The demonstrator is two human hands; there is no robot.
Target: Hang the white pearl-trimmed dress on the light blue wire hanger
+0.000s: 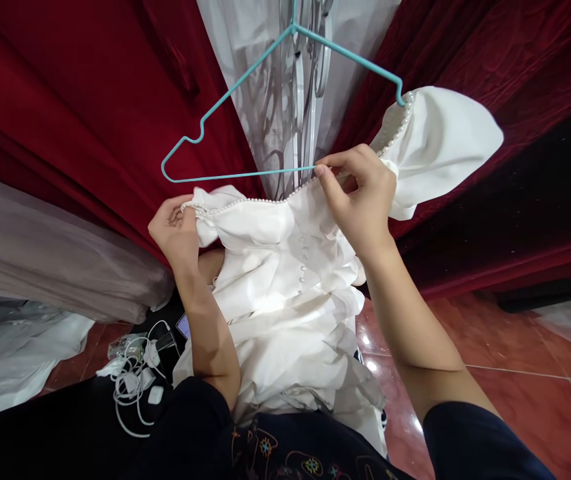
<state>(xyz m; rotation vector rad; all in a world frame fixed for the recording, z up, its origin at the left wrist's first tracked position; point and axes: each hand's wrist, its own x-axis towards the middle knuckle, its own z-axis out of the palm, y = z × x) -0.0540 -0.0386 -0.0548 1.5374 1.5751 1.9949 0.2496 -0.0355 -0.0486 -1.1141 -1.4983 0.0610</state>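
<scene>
A white dress (pixel 260 280) with a pearl-trimmed neckline and puffed sleeves lies over my lap. Its right-hand sleeve sits on one end of a thin turquoise hanger (pixel 245 75), whose left end is bare. My right hand (pixel 362 193) pinches the hanger's bottom bar between thumb and fingers, close against the pearl edge. At the left, my left hand (pixel 172 227) is closed on the pearl-edged shoulder of the dress, below the hanger's free end. Part of its fingers is hidden behind the fabric.
Dark red garments (pixel 90 87) hang on both sides, with pale sheer fabric (pixel 40 233) at left. White cables (pixel 130 387) and a small white case (pixel 155 395) lie on a black surface at lower left. Red tiles (pixel 505 347) cover the floor at right.
</scene>
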